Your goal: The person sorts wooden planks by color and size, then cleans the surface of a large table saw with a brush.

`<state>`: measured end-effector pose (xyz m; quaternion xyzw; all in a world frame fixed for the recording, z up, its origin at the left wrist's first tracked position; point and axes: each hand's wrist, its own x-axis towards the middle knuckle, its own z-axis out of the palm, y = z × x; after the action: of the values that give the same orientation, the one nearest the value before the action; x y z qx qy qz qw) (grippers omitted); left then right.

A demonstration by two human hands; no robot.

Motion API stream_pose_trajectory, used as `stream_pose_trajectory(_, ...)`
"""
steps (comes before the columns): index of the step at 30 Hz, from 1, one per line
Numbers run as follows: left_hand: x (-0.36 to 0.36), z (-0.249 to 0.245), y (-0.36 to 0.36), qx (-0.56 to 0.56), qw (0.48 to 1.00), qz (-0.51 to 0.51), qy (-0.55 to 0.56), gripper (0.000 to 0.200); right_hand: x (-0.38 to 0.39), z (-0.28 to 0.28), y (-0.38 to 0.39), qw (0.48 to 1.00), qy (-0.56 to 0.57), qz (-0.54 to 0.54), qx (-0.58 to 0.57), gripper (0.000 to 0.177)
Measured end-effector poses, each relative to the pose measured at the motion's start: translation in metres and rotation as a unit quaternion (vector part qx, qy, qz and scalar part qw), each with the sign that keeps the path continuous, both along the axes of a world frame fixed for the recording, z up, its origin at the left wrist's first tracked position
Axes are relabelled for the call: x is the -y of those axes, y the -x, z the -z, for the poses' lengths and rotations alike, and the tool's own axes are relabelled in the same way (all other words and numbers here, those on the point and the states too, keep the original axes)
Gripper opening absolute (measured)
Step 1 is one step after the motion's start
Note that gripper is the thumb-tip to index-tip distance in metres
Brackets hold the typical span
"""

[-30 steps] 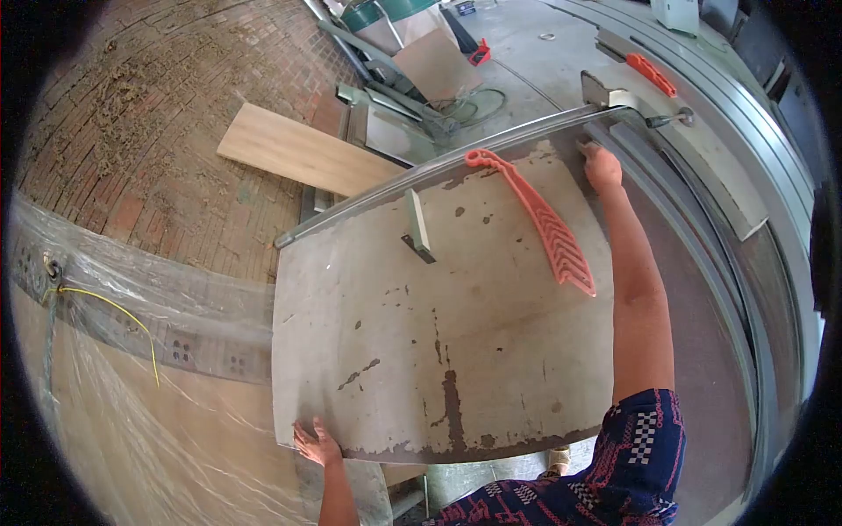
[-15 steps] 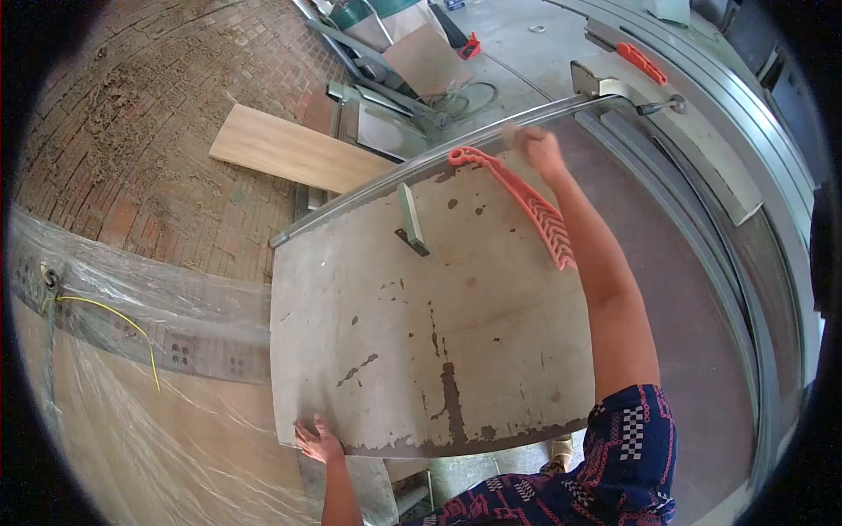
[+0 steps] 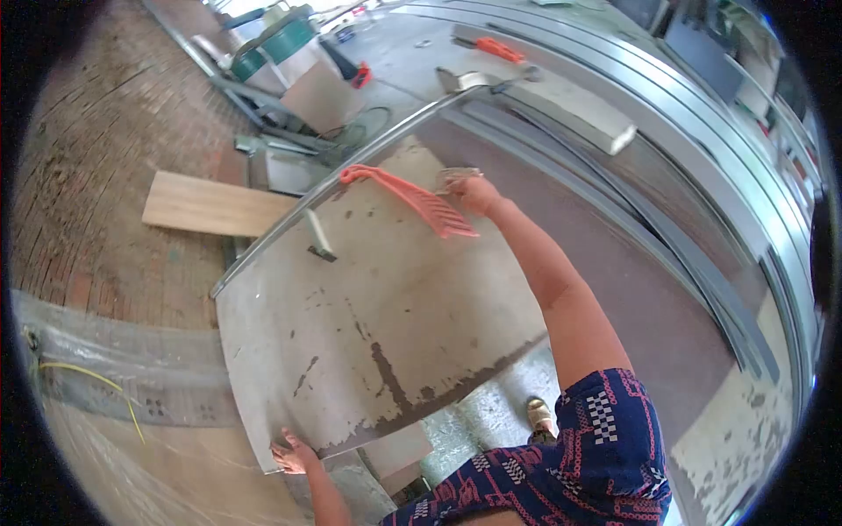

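Note:
A worn, patchy beige panel (image 3: 421, 307) lies in front of me. My left hand (image 3: 295, 453) rests on its near left corner, fingers spread. Toward the panel's far right edge, my right hand (image 3: 474, 193) is closed around a pale tan item (image 3: 456, 175) too blurred to name. Just left of that hand lies a long red plastic piece (image 3: 417, 200) with slanted ribs. A narrow pale green and white tool (image 3: 317, 232) with a dark end lies farther left on the panel.
A metal rail (image 3: 289, 219) runs along the far edge, with a wooden board (image 3: 210, 206) beyond it. Grey strips (image 3: 614, 197) lie on the right. Clear plastic sheeting (image 3: 114, 342) covers the left side. A foot (image 3: 538, 412) shows below.
The view has shifted right, so the panel appears farther left. My right hand has come nearer, from beyond the red piece's looped end to its ribbed part. My left hand stays at the corner.

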<state>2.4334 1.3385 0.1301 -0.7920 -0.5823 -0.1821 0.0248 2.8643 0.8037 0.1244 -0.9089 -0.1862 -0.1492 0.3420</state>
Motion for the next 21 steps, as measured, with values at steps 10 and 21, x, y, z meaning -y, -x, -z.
stream_pose_trajectory(10,-0.016,0.012,-0.002,0.034,0.999,-0.002,0.001,0.071,0.073,-0.016,0.265,0.997,0.012,-0.026,0.071,0.026)
stream_pose_trajectory(21,-0.001,0.0,0.002,0.02,0.999,0.031,0.011,0.08,0.108,-0.073,0.466,0.957,-0.24,0.16,0.02,0.03)
